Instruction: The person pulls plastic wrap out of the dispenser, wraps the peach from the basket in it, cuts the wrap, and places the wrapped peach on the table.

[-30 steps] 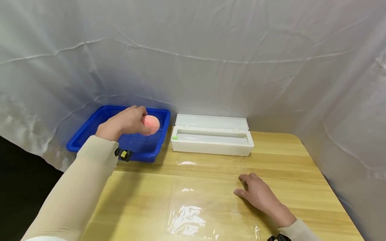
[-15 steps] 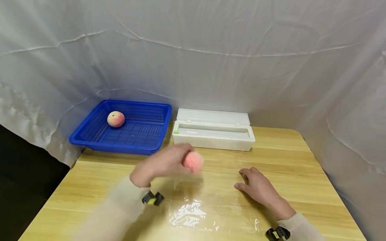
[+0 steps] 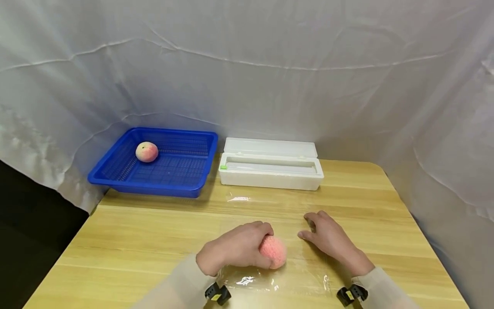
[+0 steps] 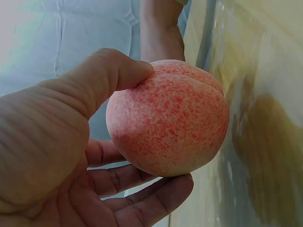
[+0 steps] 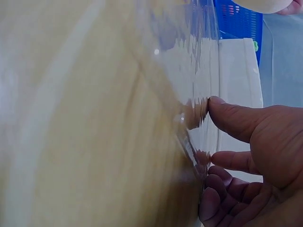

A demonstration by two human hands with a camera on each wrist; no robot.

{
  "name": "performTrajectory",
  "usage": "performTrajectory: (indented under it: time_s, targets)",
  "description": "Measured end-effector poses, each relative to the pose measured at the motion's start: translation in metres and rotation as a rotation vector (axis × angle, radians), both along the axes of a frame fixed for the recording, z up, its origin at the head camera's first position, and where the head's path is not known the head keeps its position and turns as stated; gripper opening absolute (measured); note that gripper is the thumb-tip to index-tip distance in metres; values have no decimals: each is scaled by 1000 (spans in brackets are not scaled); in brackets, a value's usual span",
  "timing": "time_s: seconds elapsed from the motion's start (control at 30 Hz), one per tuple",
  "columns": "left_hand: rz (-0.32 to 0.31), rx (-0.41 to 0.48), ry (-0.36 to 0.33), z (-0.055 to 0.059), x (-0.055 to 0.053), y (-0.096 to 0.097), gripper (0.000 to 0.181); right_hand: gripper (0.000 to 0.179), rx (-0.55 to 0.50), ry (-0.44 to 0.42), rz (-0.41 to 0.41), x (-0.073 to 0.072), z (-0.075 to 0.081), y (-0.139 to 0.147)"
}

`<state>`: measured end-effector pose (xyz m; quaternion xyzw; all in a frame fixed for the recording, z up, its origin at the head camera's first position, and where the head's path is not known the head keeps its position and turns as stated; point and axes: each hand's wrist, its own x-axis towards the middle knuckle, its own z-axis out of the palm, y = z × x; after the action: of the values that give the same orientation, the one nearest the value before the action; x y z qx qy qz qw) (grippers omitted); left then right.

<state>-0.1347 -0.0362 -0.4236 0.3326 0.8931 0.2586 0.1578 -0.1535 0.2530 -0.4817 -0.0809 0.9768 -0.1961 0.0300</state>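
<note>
My left hand [image 3: 239, 246] grips a pink peach [image 3: 273, 252] close over a sheet of clear plastic film [image 3: 308, 274] spread on the table. In the left wrist view, the thumb lies across the top of the peach [image 4: 170, 123] and the other fingers support it from the opposite side. To the right, my right hand [image 3: 333, 240] rests its fingertips at the film's right part, thumb and fingers apart. The right wrist view shows those fingertips touching the glossy film [image 5: 194, 71], with nothing gripped between them.
A second peach [image 3: 147, 152] lies in a blue basket [image 3: 154, 187] at the back left. Beside it stands a long white film dispenser box [image 3: 270, 179], its lid [image 3: 270, 147] raised, with a green slider [image 3: 223, 167]. Grey curtains [image 3: 247, 98] enclose the table's back and sides.
My left hand has carried the peach from over the blue basket rightward and toward me, down over the film. The peach in the basket has come into view. My right hand has stayed put.
</note>
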Motion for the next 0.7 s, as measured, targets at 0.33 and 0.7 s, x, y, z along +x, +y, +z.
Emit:
performTrajectory:
  time_s: [0.33,0.7]
  targets:
    - [-8,-29,32,-6,9,5,53,63,-2,1,-1,-2,3,-1]
    - [6,7,9,-18,13,4,53,64,-2,-8,-4,0,2,-1]
